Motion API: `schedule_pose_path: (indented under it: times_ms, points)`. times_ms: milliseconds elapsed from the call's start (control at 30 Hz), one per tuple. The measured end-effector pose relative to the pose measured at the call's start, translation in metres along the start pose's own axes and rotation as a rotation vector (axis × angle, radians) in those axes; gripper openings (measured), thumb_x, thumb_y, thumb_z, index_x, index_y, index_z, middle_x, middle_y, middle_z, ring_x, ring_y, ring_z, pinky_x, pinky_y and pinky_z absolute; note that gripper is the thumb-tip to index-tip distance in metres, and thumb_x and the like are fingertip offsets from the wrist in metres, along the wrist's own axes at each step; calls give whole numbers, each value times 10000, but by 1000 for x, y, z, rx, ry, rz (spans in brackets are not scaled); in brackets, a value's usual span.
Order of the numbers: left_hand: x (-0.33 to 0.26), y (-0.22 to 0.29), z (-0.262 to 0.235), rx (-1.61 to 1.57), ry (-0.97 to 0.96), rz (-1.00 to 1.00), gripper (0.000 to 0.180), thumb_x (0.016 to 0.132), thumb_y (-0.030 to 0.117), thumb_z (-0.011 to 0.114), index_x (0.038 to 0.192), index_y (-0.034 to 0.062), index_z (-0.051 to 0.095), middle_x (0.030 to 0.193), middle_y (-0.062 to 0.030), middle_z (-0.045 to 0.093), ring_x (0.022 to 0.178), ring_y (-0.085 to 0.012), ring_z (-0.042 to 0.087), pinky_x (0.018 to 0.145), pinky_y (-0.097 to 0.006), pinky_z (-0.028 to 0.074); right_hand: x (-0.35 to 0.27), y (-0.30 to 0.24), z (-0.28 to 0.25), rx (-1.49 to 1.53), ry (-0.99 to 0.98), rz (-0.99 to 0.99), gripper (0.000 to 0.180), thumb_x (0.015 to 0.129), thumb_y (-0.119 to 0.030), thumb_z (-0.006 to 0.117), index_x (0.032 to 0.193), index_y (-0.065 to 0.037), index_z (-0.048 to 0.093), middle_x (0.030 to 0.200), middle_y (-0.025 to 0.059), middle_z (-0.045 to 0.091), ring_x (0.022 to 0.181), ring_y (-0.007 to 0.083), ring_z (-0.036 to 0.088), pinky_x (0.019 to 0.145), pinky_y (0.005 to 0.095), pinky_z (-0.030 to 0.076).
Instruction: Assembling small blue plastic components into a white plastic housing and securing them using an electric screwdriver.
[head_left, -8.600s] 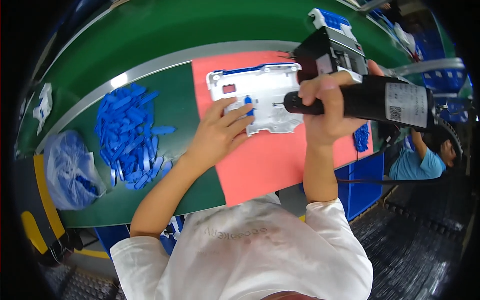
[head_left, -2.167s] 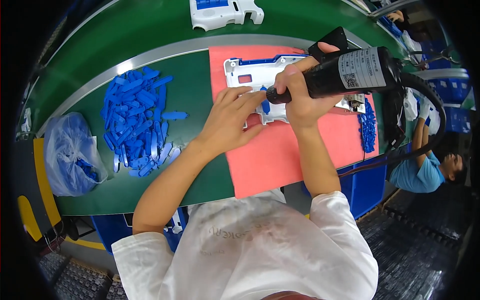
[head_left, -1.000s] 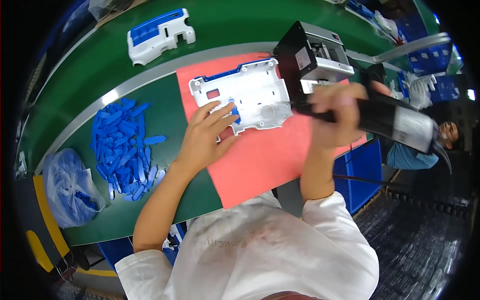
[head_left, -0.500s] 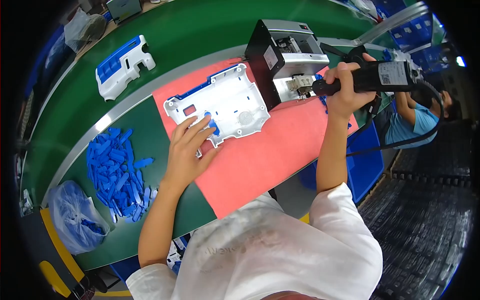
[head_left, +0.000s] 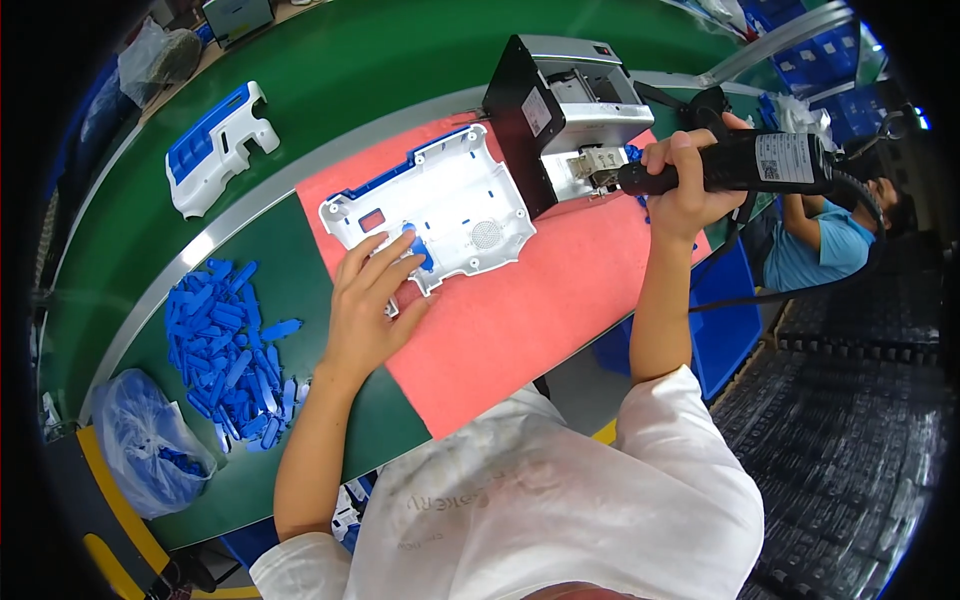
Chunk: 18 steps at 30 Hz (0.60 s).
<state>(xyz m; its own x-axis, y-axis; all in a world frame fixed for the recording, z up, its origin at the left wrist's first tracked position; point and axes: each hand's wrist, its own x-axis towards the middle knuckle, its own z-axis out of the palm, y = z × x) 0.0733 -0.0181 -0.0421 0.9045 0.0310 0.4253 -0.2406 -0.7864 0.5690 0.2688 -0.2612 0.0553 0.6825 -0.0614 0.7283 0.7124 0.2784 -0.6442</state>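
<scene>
A white plastic housing half with a blue edge lies hollow side up on a pink mat. The fingers of my left hand are spread over its near left part, fingertips at a small blue plastic piece inside it. My right hand grips a black electric screwdriver, held nearly level. Its tip end points left at the small metal block on the front of a grey and black screw feeder; whether they touch I cannot tell.
Loose blue strips are heaped on the green bench at the left, with a clear plastic bag beside them. A blue-and-white housing lies at the far left. A cable hangs from the screwdriver. Beyond a blue bin sits another person.
The bench scene has shifted slightly left in view. My left fingers stay on the housing, and the screwdriver stays at the feeder's metal block.
</scene>
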Motion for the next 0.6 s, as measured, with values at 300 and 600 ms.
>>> schedule_pose_path:
  times_ms: [300, 600]
  points:
    - [0, -1, 1, -9, 7, 12, 432, 653, 106, 790, 1066, 47, 681, 1299, -74, 598, 1199, -337, 505, 992, -429, 411, 1, 5, -1, -24, -27, 9, 435, 794, 95, 602, 1187, 60, 420, 600, 50, 555, 475, 124, 540, 488, 255, 448]
    - [-4, -3, -2, -5, 6, 15, 457, 660, 109, 783, 1100, 58, 670, 1298, -77, 596, 1204, -338, 498, 992, -432, 414, -8, -5, -5, -31, -87, 97, 525, 790, 108, 579, 1266, 23, 375, 659, 66, 530, 469, 160, 495, 481, 344, 465]
